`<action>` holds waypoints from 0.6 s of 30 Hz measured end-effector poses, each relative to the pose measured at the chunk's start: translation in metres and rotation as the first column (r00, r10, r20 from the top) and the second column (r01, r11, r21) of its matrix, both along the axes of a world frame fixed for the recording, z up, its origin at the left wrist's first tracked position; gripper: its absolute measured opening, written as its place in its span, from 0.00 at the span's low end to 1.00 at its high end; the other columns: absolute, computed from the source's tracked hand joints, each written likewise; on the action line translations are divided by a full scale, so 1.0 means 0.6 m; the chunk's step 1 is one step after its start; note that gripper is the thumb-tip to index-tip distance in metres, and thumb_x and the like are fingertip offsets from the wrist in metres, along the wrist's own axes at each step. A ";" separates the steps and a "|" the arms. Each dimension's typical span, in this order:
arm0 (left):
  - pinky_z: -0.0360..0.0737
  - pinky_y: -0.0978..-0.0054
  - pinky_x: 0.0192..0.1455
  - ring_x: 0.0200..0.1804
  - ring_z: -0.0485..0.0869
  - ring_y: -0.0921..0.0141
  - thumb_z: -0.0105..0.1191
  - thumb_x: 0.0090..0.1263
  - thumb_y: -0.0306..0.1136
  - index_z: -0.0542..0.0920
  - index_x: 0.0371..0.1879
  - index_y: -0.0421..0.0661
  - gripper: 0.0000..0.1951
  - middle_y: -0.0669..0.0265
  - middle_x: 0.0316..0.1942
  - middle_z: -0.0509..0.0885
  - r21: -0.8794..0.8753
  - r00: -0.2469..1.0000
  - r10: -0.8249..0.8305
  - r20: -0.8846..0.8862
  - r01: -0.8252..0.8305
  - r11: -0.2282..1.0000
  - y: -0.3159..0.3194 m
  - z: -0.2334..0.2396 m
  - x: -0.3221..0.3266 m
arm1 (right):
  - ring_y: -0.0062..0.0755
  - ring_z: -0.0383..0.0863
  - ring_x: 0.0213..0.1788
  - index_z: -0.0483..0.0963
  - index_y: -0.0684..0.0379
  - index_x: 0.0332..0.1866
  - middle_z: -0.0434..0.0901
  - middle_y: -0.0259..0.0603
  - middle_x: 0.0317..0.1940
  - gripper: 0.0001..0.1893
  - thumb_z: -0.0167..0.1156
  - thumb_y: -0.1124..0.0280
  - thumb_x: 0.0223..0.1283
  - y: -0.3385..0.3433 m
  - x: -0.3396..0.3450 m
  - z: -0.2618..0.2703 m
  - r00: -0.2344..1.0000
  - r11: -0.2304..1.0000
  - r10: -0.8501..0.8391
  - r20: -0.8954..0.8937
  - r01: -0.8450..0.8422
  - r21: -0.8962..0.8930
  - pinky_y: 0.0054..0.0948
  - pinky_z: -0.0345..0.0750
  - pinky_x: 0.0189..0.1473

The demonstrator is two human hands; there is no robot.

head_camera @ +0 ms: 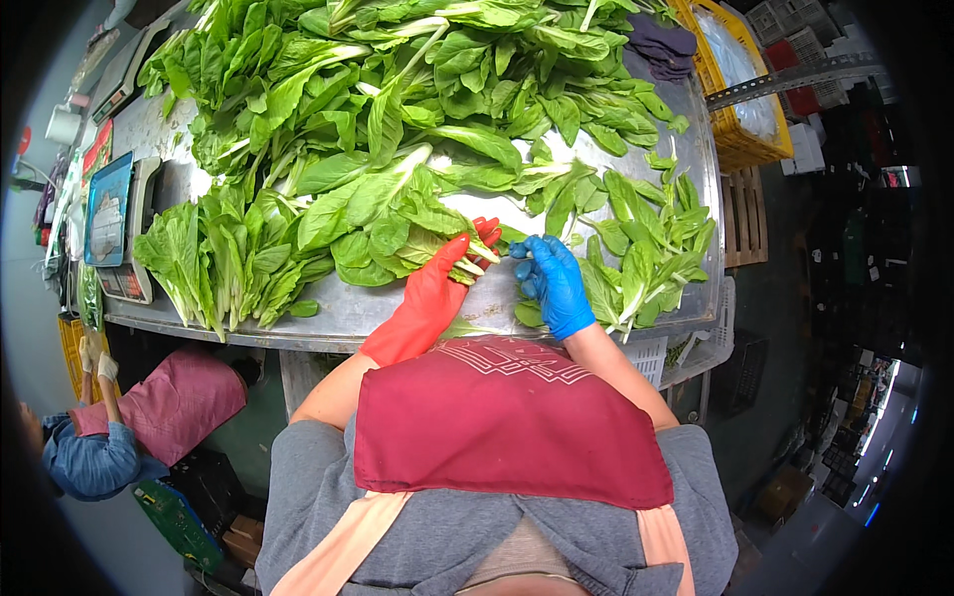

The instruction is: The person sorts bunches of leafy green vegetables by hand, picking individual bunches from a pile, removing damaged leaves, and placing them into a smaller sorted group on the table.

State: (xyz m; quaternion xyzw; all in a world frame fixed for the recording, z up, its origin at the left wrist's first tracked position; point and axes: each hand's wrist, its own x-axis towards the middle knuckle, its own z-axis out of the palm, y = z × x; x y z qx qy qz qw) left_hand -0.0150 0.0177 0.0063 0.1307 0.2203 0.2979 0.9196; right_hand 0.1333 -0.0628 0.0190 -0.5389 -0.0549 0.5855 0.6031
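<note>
My left hand [434, 292], in a red rubber glove, holds a bunch of leafy greens [419, 242] near the stem ends. The pale stems poke out past the fingers to the right, while the leaves spread leftward. Just right of these stems is my right hand [559, 287] in a blue disposable glove. Its fingers are bent toward the thumb; whether something small is pinched there I cannot tell. A large heap of greens [462, 67] covers the far side of the metal table [387, 316]. Upright-leaved bunches [223, 261] lie at the left, and loose leaves [641, 253] lie at the right.
Weighing scales stand along the left edge, the nearer one with a blue tray [109, 208]. A dark purple cloth [662, 46] lies at the far right corner, near a yellow crate [745, 153]. A white crate [645, 357] sits below the edge. Another person [160, 402] is at lower left.
</note>
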 end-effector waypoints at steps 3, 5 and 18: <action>0.59 0.62 0.66 0.64 0.63 0.59 0.44 0.68 0.35 0.63 0.59 0.36 0.23 0.54 0.60 0.66 0.150 0.997 -0.078 -0.008 0.079 0.986 0.004 -0.007 0.000 | 0.15 0.70 0.26 0.66 0.63 0.53 0.75 0.33 0.30 0.19 0.58 0.70 0.57 0.000 -0.024 0.037 0.947 0.988 0.148 0.286 -0.154 0.000 0.16 0.68 0.25; 0.58 0.62 0.66 0.63 0.63 0.59 0.44 0.67 0.35 0.63 0.59 0.36 0.23 0.54 0.60 0.66 0.272 0.986 -0.150 -0.067 0.163 0.948 0.004 -0.012 0.000 | 0.16 0.72 0.30 0.65 0.64 0.56 0.75 0.34 0.32 0.23 0.59 0.72 0.56 -0.004 -0.027 0.020 0.906 0.955 0.278 0.318 -0.296 0.007 0.17 0.71 0.31; 0.60 0.67 0.64 0.64 0.63 0.63 0.43 0.69 0.34 0.59 0.62 0.40 0.24 0.59 0.61 0.66 0.504 0.905 -0.154 -0.396 0.355 0.787 -0.005 -0.111 -0.031 | 0.18 0.73 0.27 0.73 0.63 0.44 0.76 0.33 0.27 0.11 0.55 0.69 0.60 0.002 -0.022 0.001 0.819 0.954 0.216 0.532 -0.293 0.063 0.18 0.69 0.28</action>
